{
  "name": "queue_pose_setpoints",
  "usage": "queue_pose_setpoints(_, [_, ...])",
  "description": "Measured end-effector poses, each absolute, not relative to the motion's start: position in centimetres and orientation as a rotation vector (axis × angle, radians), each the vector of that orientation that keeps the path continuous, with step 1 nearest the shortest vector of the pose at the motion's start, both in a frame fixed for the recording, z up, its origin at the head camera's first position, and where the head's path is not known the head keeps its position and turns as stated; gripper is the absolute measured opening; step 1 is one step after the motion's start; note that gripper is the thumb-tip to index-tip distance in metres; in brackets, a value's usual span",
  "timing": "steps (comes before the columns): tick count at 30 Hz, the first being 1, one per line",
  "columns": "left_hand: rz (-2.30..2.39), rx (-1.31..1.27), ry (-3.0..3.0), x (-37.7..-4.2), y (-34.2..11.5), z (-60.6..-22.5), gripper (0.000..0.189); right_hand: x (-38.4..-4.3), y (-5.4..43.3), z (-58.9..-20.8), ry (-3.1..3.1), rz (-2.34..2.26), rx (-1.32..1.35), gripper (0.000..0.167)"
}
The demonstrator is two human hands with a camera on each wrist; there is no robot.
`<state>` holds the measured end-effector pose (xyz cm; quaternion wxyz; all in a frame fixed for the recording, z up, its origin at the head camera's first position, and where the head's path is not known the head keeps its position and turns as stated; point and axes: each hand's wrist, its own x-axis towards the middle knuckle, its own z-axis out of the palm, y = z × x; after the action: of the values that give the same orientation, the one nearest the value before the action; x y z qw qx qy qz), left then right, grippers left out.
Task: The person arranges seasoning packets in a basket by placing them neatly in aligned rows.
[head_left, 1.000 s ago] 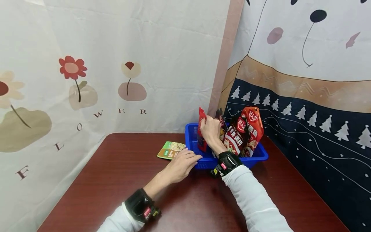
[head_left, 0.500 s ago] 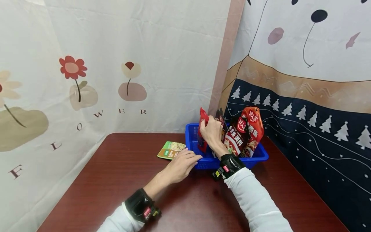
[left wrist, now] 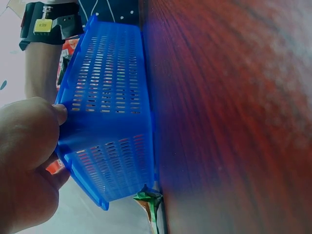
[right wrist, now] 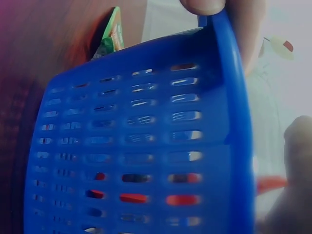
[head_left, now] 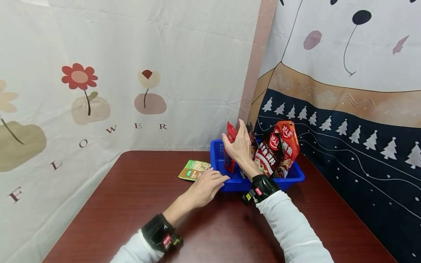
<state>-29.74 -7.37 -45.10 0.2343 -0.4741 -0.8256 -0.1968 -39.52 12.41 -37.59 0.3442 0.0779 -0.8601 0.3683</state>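
My left hand grips the near-left corner of a blue plastic basket; in the left wrist view the thumb and fingers lie around its rim. Above the basket's left part, my right hand has its fingers extended and its thumb apart, holding nothing. Just beside it a red pouch stands upright in the basket, partly hidden by the hand. Farther right in the basket lean a dark seasoning pouch and an orange-red pouch. Another dark pouch shows behind the right hand.
A green-and-orange packet lies flat on the brown wooden table, left of the basket. A light cloth with flowers hangs behind the table, and a dark cloth with trees hangs on the right.
My right hand has let go of the red pouch, opening its fingers and lifting slightly. The red pouch stays standing in the basket. My left hand has not moved.
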Motion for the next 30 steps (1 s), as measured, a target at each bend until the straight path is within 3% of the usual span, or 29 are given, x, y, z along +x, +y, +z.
queue_pose_setpoints(10, [-0.484, -1.267, -2.344, -29.5, -7.1, -44.6, 0.031, -39.7, 12.7, -37.4, -2.172, 0.951, 0.347, 0.097])
queue_pose_setpoints(19, [-0.742, -1.29, -2.322, -30.5, -8.9, -43.6, 0.035, -36.0, 10.5, -34.9, -2.116, 0.903, 0.498, 0.084])
queue_pose_setpoints(30, [-0.902, -0.897, -2.495, -33.5, -16.0, -41.5, 0.06, -33.2, 7.0, -33.9, -2.147, 0.926, 0.756, 0.068])
